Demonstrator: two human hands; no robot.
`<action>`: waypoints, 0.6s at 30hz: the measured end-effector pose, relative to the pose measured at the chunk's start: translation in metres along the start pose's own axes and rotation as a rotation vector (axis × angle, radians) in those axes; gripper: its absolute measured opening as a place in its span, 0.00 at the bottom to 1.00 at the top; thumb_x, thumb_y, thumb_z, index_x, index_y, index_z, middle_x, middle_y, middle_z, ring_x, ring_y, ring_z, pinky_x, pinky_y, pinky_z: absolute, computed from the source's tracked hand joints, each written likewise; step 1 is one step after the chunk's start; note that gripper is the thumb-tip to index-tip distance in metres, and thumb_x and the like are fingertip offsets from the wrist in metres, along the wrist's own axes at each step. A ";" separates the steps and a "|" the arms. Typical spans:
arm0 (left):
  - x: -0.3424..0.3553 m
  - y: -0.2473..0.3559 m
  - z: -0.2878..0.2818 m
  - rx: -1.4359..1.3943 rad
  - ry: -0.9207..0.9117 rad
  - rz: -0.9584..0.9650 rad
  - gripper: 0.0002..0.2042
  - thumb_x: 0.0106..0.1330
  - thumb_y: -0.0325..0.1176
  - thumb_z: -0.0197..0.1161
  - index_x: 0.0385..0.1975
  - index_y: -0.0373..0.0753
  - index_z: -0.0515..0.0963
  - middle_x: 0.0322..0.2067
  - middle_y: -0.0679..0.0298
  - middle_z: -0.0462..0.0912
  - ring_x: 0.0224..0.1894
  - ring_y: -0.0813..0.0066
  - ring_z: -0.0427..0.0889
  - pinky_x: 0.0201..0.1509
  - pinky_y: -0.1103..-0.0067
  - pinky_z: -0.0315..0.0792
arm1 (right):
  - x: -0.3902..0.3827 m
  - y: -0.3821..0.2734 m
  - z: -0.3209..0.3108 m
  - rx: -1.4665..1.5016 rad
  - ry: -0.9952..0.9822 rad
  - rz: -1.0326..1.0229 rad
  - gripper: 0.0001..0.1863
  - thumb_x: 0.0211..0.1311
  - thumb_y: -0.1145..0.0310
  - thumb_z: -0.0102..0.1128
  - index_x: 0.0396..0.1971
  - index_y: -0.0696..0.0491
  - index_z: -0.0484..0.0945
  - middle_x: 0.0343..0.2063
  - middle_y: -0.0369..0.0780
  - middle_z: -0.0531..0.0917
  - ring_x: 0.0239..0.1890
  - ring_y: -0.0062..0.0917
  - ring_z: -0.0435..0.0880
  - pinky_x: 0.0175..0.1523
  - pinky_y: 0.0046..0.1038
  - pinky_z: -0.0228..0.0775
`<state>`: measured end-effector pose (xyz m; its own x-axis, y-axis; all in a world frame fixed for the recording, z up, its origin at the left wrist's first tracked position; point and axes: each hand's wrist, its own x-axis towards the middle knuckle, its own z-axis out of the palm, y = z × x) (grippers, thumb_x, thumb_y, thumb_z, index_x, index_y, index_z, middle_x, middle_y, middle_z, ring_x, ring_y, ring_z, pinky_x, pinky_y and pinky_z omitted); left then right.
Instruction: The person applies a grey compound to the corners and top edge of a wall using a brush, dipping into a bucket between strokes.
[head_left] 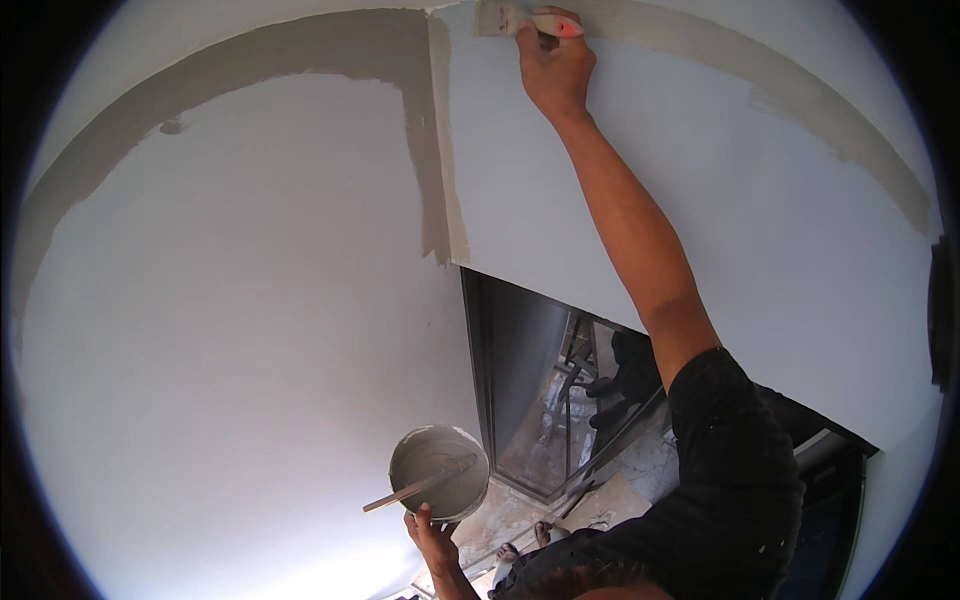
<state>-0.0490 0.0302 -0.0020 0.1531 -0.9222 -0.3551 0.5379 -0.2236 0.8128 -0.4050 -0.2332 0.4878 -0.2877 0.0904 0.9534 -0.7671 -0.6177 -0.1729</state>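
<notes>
High on the wall, my right hand is closed round the handle of a flat paintbrush with a pinkish-red handle end. Its bristles point left, against the top of the right-hand wall near the corner. Low in the view, my left hand grips a round bucket by its near side, thumb at the rim. Grey paint fills part of the bucket, and a wooden stick leans across it over the rim.
A grey painted band runs along the top of the left wall and down the corner. A lighter band follows the right wall's top. Below is a dark-framed opening, with the floor and my feet further down.
</notes>
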 end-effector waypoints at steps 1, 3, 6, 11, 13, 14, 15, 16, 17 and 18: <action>0.000 0.000 0.000 0.000 0.001 0.003 0.27 0.62 0.46 0.62 0.56 0.40 0.64 0.54 0.51 0.71 0.54 0.51 0.76 0.47 0.55 0.79 | 0.000 0.000 0.000 -0.003 0.002 0.000 0.13 0.61 0.67 0.65 0.41 0.57 0.76 0.32 0.37 0.84 0.31 0.21 0.83 0.41 0.24 0.75; 0.001 -0.001 -0.001 0.001 0.002 0.010 0.27 0.62 0.46 0.62 0.56 0.40 0.64 0.54 0.51 0.71 0.54 0.51 0.76 0.47 0.55 0.79 | -0.001 -0.001 -0.001 -0.001 0.011 -0.004 0.13 0.61 0.66 0.65 0.41 0.57 0.76 0.32 0.38 0.84 0.31 0.21 0.83 0.41 0.24 0.75; 0.001 -0.001 -0.001 0.007 0.002 0.010 0.28 0.61 0.47 0.63 0.56 0.40 0.64 0.54 0.51 0.71 0.54 0.51 0.76 0.47 0.55 0.79 | 0.000 -0.002 -0.002 0.006 0.023 -0.014 0.13 0.61 0.66 0.65 0.41 0.57 0.76 0.32 0.37 0.84 0.32 0.21 0.83 0.41 0.23 0.75; -0.001 0.001 0.002 0.007 0.003 0.010 0.28 0.61 0.47 0.63 0.56 0.40 0.63 0.55 0.51 0.70 0.54 0.49 0.75 0.47 0.55 0.79 | 0.001 -0.002 -0.004 0.019 0.020 0.014 0.13 0.61 0.66 0.65 0.41 0.56 0.76 0.32 0.36 0.84 0.32 0.20 0.83 0.41 0.24 0.75; 0.000 0.000 0.001 0.008 0.004 0.008 0.28 0.61 0.47 0.63 0.56 0.40 0.63 0.55 0.51 0.70 0.54 0.49 0.75 0.47 0.54 0.79 | 0.001 -0.002 -0.005 0.012 0.013 -0.002 0.13 0.61 0.66 0.65 0.40 0.56 0.76 0.32 0.36 0.83 0.32 0.19 0.82 0.41 0.23 0.75; 0.000 0.000 0.001 0.010 0.005 0.007 0.28 0.61 0.47 0.63 0.56 0.40 0.63 0.55 0.51 0.70 0.54 0.49 0.75 0.48 0.54 0.79 | 0.001 -0.002 -0.006 0.009 0.010 -0.010 0.12 0.61 0.66 0.65 0.40 0.56 0.76 0.32 0.36 0.83 0.31 0.19 0.82 0.41 0.23 0.75; 0.001 0.000 0.001 0.013 0.006 0.006 0.28 0.61 0.47 0.63 0.56 0.40 0.63 0.55 0.51 0.70 0.54 0.49 0.75 0.48 0.54 0.78 | 0.001 -0.002 -0.006 0.012 0.009 0.010 0.12 0.61 0.66 0.65 0.40 0.56 0.76 0.32 0.36 0.83 0.31 0.19 0.82 0.41 0.23 0.75; 0.000 0.000 0.001 0.013 0.004 0.005 0.28 0.61 0.48 0.63 0.56 0.40 0.63 0.55 0.51 0.70 0.55 0.49 0.75 0.48 0.54 0.78 | 0.001 -0.003 -0.006 0.015 0.009 0.030 0.12 0.61 0.66 0.64 0.40 0.56 0.76 0.32 0.36 0.83 0.31 0.19 0.82 0.41 0.23 0.75; 0.000 0.001 0.001 0.014 0.003 0.004 0.28 0.60 0.48 0.63 0.56 0.40 0.63 0.54 0.51 0.70 0.55 0.49 0.75 0.48 0.53 0.78 | 0.001 -0.004 -0.006 0.018 0.009 0.050 0.12 0.61 0.66 0.64 0.40 0.56 0.76 0.32 0.36 0.83 0.31 0.19 0.82 0.41 0.23 0.75; -0.001 0.001 0.002 0.014 0.001 0.003 0.28 0.60 0.48 0.63 0.56 0.40 0.63 0.54 0.51 0.70 0.55 0.49 0.75 0.48 0.53 0.78 | 0.002 -0.005 -0.007 0.032 0.009 0.043 0.12 0.61 0.67 0.64 0.40 0.56 0.76 0.32 0.36 0.83 0.31 0.19 0.82 0.41 0.23 0.75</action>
<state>-0.0497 0.0298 0.0001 0.1560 -0.9225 -0.3532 0.5257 -0.2252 0.8203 -0.4056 -0.2244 0.4888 -0.3249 0.0701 0.9431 -0.7351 -0.6461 -0.2053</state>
